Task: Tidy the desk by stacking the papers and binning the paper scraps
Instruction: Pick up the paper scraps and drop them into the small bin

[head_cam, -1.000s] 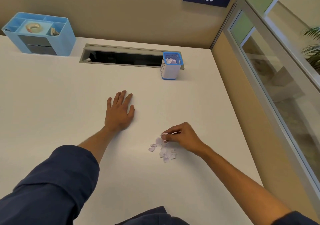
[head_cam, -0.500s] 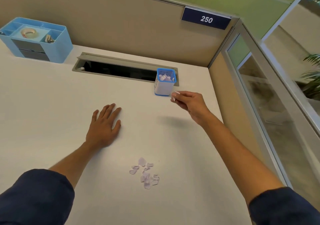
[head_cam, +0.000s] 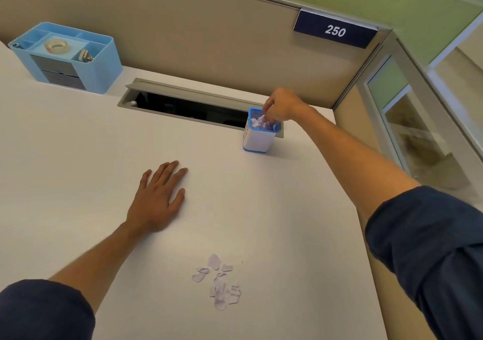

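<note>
Nearest the desk's [head_cam: 65,156] front edge lies a small cluster of torn paper scraps [head_cam: 218,283], pale lilac, some bearing print, loose on the white top; farther in, the left hand [head_cam: 158,199] rests flat on the desk, palm down, fingers straight and slightly spread, holding nothing; beyond, toward the back right corner, stands the small white bin [head_cam: 258,133] with its blue rim, already holding scraps; the right hand [head_cam: 281,104] hangs over its mouth, fingertips bunched and pointing down among the scraps, though whether they pinch one cannot be told; behind runs an open cable slot [head_cam: 188,107]; at the back left corner sits a blue organiser [head_cam: 68,57] with a tape roll [head_cam: 58,45].
</note>
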